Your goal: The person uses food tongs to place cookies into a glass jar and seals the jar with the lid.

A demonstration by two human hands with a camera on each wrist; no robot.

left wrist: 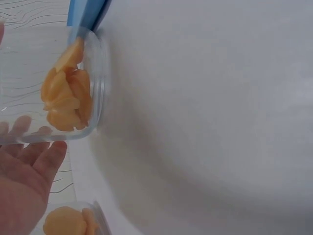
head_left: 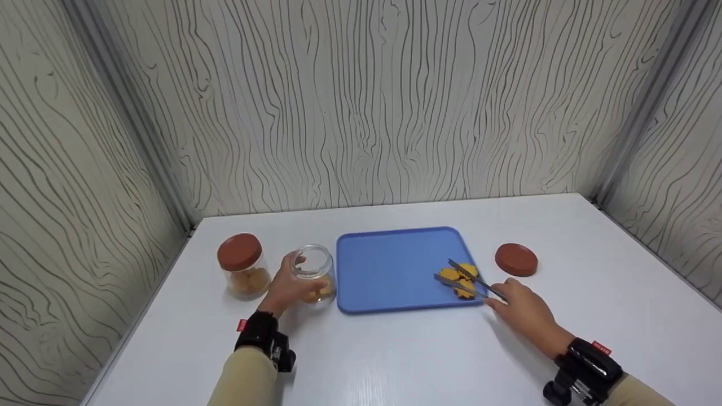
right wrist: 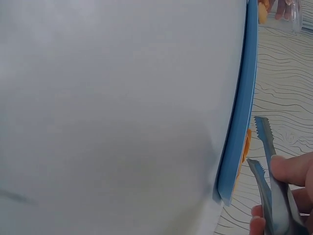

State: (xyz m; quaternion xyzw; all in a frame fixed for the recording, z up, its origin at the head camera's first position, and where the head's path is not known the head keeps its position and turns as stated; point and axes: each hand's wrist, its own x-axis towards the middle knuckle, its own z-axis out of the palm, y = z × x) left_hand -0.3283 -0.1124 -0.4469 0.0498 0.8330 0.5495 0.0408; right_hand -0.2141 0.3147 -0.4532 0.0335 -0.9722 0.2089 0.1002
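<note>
Right hand (head_left: 524, 313), at the blue tray (head_left: 395, 270)'s near-right corner, grips tongs (right wrist: 279, 191), tips parted at yellow biscuits (head_left: 449, 273) on it; left hand (head_left: 286, 290), well apart, I see clasping an open jar (head_left: 317, 275) left of the tray; lidded jar (head_left: 247, 276) farther left; loose lid (head_left: 516, 259) right of tray

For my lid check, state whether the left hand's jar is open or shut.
Open: the left hand holds the jar with its mouth uncovered.
</note>
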